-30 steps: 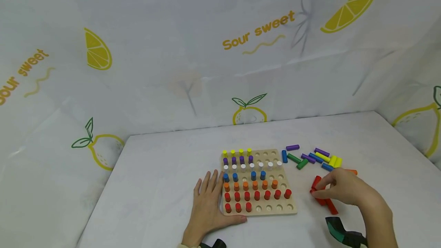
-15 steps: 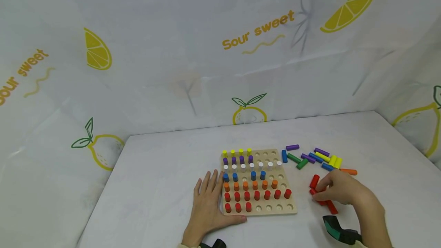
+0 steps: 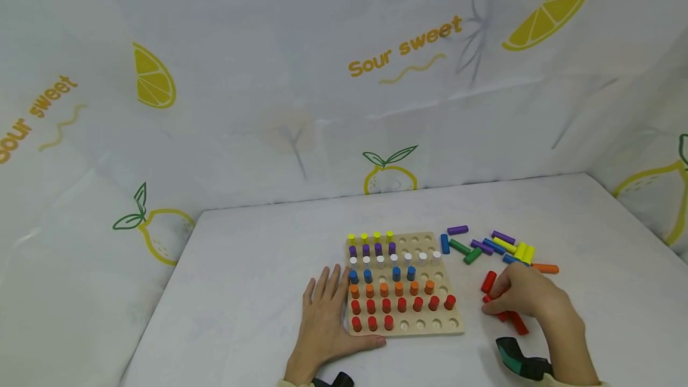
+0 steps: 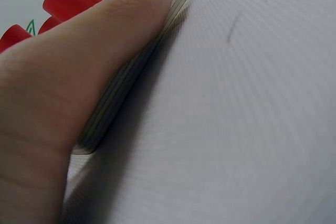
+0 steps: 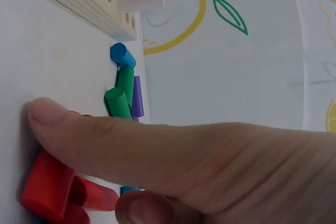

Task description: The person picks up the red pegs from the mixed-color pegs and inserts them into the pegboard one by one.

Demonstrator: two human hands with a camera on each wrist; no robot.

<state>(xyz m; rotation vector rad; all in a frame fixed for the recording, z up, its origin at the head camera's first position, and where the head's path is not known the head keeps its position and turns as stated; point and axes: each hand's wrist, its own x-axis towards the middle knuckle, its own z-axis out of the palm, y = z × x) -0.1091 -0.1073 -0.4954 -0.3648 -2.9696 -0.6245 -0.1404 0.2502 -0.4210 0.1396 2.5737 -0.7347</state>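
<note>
A wooden peg board [image 3: 427, 328] stands in the middle of the head view, with red, orange, blue, white, purple and yellow pegs upright in rows. My left hand [image 3: 322, 321] lies flat along its left side, fingers straight. In the left wrist view, its thumb [image 4: 115, 19] presses along the board's edge [image 4: 121, 95], beside red pegs. To the right of the board, my right hand [image 3: 529, 294] reaches down with curled fingers and pinches a red peg [image 3: 487, 298], mostly hidden by the hand. Below its thumb [image 5: 105, 140] in the right wrist view lies another red peg [image 5: 47, 187].
Beyond the right hand lie loose pegs: green [image 3: 473, 255], blue [image 3: 444, 243], purple [image 3: 458, 230], yellow [image 3: 528, 254] and orange [image 3: 546, 268]. Another red peg [image 3: 488, 281] lies just left of the fingers. A printed cloth wall [image 3: 258, 76] rises behind the white table [image 3: 242, 291].
My right hand has shifted slightly left and its wrist has swung left over the red pegs. One red peg now lies apart, to the left of the fingers. The left hand has stayed put.
</note>
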